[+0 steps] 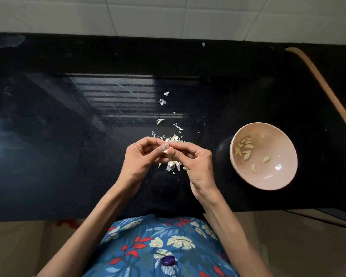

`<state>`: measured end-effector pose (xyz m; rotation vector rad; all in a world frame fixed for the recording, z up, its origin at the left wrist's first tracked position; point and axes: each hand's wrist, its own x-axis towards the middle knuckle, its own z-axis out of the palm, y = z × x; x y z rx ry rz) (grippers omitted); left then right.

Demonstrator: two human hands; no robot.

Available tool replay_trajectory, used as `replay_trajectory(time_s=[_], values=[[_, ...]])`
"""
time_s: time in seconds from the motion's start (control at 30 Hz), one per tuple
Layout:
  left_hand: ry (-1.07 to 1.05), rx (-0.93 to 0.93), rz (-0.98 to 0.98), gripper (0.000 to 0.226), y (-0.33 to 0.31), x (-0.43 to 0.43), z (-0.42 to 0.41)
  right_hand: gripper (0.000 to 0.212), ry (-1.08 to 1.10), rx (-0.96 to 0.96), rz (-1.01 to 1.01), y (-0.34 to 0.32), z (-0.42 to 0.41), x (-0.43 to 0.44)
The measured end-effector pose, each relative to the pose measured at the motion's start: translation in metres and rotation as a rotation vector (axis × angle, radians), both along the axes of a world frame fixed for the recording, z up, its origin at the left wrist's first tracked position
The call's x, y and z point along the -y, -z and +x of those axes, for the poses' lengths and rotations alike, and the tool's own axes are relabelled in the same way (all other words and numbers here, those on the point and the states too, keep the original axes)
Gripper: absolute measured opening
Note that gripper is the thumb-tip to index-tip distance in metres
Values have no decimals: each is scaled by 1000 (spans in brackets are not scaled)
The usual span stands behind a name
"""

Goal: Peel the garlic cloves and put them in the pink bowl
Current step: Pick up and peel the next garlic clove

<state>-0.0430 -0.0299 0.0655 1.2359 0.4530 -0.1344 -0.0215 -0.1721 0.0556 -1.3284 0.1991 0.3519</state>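
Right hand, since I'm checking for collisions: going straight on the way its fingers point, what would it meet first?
Likely the left hand: the right hand points leftward at it, both pinching one garlic clove between them.

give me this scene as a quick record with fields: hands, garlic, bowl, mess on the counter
left hand: fingers curled, pinches the small pale garlic clove
right hand: pinches the same clove from the other side
clove: mostly hidden by fingers
bowl: round pink bowl, right of the hands
in bowl: several peeled garlic cloves, most at its left side
scraps: papery white garlic skins heaped under the hands, bits scattered farther back
surface: glossy black stone counter
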Motion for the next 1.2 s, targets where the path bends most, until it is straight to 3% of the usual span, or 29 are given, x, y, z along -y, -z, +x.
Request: replay_trajectory(time_s=[0.13,0.3,0.53,0.7,0.8,0.9,1.0,1.13,1.2], values=[[-15,42,8,16,-1,4,-1,14,45,-49,77,-4,-3,-1],[4,22,226,11,3,-3,1,14,75,-106,102,-7,-1,7],[-2,-29,164,13,3,2,-2,13,186,-385,203,-2,-3,2],[179,-22,244,25,-6,3,-2,20,194,-340,147,-7,1,7],[135,-32,274,21,-5,5,-4,15,175,-332,199,-9,0,6],[66,-34,129,20,-5,2,-2,16,95,-284,249,-11,0,9],[62,-18,78,19,-6,1,-3,20,-39,-176,100,-10,1,10],[69,-27,130,28,-3,-1,-2,31,-81,-229,111,-11,-2,6],[94,-39,227,30,1,-2,-2,24,-28,-259,117,-15,-1,8]])
